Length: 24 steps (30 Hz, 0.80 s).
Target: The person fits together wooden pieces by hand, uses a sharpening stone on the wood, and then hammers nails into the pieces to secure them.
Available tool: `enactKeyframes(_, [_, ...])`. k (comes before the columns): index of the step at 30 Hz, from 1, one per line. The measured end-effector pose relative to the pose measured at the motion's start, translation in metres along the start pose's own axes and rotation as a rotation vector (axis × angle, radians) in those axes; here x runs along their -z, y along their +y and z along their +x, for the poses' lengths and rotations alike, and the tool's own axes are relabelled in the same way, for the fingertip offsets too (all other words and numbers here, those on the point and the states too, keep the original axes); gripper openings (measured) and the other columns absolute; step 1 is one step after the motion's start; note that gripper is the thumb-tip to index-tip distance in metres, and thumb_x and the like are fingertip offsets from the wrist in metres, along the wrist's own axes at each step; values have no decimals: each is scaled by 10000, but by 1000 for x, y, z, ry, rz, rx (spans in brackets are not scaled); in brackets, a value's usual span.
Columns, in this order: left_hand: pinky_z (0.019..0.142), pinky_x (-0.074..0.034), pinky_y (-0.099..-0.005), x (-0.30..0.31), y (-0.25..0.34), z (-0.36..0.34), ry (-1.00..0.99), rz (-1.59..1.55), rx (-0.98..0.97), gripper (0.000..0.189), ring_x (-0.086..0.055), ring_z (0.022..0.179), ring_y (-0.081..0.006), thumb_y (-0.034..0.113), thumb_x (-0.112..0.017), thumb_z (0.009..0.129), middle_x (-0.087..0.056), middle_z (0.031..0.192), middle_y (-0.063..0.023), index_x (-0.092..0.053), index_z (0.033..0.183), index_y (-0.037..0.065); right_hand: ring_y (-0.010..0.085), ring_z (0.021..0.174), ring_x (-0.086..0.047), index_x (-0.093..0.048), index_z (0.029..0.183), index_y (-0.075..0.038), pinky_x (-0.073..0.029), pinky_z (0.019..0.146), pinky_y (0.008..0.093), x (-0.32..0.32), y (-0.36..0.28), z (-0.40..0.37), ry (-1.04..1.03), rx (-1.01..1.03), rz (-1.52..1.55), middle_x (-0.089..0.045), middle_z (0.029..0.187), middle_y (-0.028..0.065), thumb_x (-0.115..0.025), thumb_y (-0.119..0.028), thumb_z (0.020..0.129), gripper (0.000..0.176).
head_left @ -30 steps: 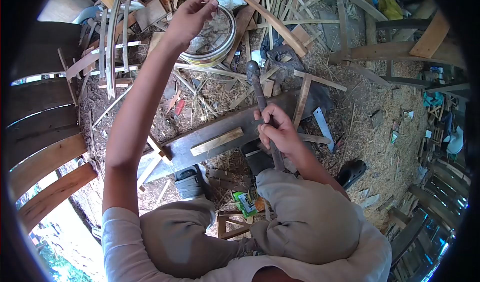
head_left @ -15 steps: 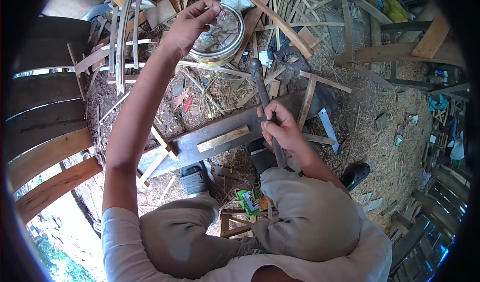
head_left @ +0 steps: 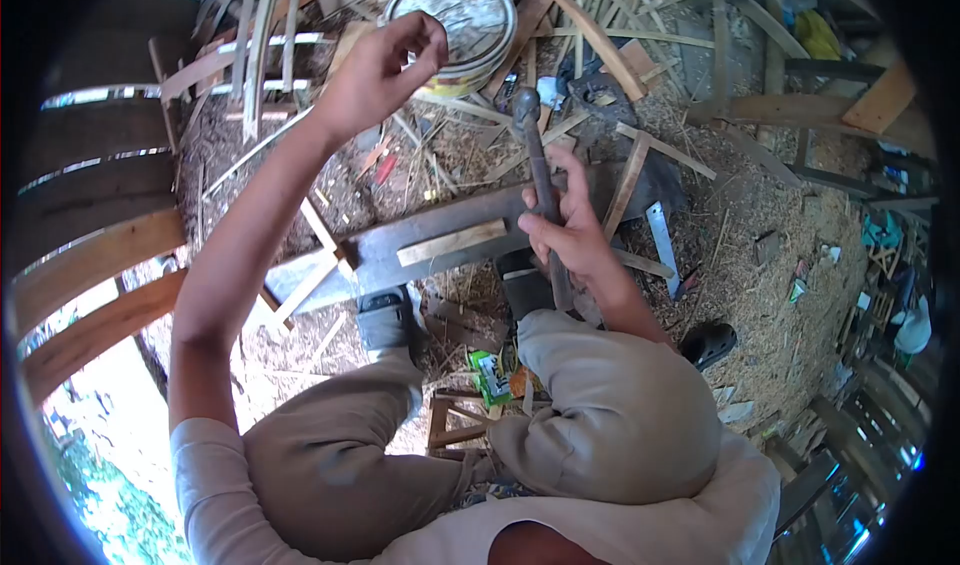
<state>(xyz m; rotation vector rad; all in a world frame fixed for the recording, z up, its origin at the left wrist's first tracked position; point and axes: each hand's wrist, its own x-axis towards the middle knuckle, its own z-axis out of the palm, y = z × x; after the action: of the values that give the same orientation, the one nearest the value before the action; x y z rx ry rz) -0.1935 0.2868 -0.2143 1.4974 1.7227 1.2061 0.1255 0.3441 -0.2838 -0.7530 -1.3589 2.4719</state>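
Observation:
My left hand (head_left: 385, 77) is raised in front of the round can, its fingers curled and thumb bent toward them in a pinch. Whatever may be between the fingertips is too small to make out. My right hand (head_left: 570, 223) holds a hammer (head_left: 541, 165) by its dark handle, head pointing up and away, with the index finger lifted off the grip. Below the hands a wide plank (head_left: 370, 233) lies across the ground by my feet, and a short wooden strip (head_left: 450, 243) rests on it.
The round can (head_left: 470, 15) with a dusty lid stands ahead. Wooden sticks (head_left: 600, 5) lie scattered beyond it. A saw-like metal blade (head_left: 660, 237) and a dark clog (head_left: 708, 345) are at the right. Near my feet lies a green packet (head_left: 490, 377). Slatted boards (head_left: 100, 245) rise at the left.
My left hand has come back from over the can's lid toward me. The right hand's grip on the hammer has loosened, the index finger extending. The view has shifted slightly.

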Motion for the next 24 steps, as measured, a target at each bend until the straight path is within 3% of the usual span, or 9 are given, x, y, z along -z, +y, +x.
enactKeyframes(2, [640, -491, -245, 10, 12, -30, -75, 176, -28, 128, -608, 780, -76, 154, -623, 1033, -664, 872, -39, -610, 1028, 26, 70, 535, -527, -10, 1651, -299, -487, 461, 240, -4, -1, 3, -29, 40, -43, -509, 1077, 86, -616, 91, 927, 1022])
enactKeyframes(3, [613, -489, -254, 13, 19, -47, -112, 194, -15, 119, -608, 751, -81, 146, -630, 1025, -667, 870, -45, -614, 1028, 28, 70, 535, -527, -10, 1651, -299, -487, 461, 240, -6, -2, 2, -49, 30, -37, -509, 1077, 86, -616, 91, 927, 1022])
enactKeyframes(4, [801, -498, -294, 16, 34, -66, -191, 184, 218, 122, -615, 889, -110, 143, -609, 1037, -670, 966, -35, -622, 1069, 26, 74, 542, -528, -17, 1643, -305, -485, 460, 251, -9, -2, 0, -73, 52, 5, -518, 1032, 71, -641, 86, 926, 1028])
enactKeyframes(7, [879, -506, -306, 3, 45, -123, -185, 18, 383, 121, -614, 933, -119, 112, -610, 1034, -650, 1001, -52, -606, 1088, 4, 77, 524, -517, -102, 1634, -218, -479, 456, 265, -16, 9, -2, -157, 109, 69, -532, 954, 42, -650, 53, 954, 914])
enactKeyframes(10, [844, -525, -285, -40, 9, -178, 45, -255, 473, 87, -623, 915, -107, 60, -646, 1011, -651, 985, -36, -607, 1065, 3, 79, 491, -508, -365, 1464, -23, -458, 441, 264, -17, 16, -2, -235, -47, 253, -522, 884, 15, -628, -7, 997, 536])
enactKeyframes(13, [836, -532, -268, -93, -31, -233, 337, -407, 540, 124, -648, 904, -91, 49, -705, 979, -675, 978, -31, -617, 1055, 5, 81, 481, -505, -397, 1417, -31, -451, 429, 267, -24, 24, -16, -214, -18, 160, -519, 878, 21, -623, 9, 992, 482])
enactKeyframes(18, [849, -535, -257, -155, -72, -289, 736, -260, 474, 159, -682, 915, -101, -9, -722, 938, -702, 954, -36, -634, 1069, 6, 78, 465, -492, -409, 1403, -31, -438, 411, 260, -26, 37, -43, -224, -11, 106, -524, 882, 26, -617, 30, 984, 472])
enactKeyframes(21, [818, -546, -271, -165, -66, -295, 773, 58, 486, 162, -697, 873, -107, -6, -745, 910, -724, 920, -54, -647, 1038, 10, 74, 465, -495, -414, 1401, -33, -433, 403, 257, -33, 39, -46, -196, -8, 111, -528, 875, 25, -629, 32, 975, 481])
enactKeyframes(24, [800, -555, -298, -169, -58, -293, 830, 113, 457, 167, -728, 858, -153, -7, -760, 883, -743, 901, -88, -651, 1007, 12, 72, 464, -498, -420, 1398, -30, -431, 400, 254, -40, 33, -46, -169, -21, 84, -529, 856, 20, -631, 32, 973, 479])
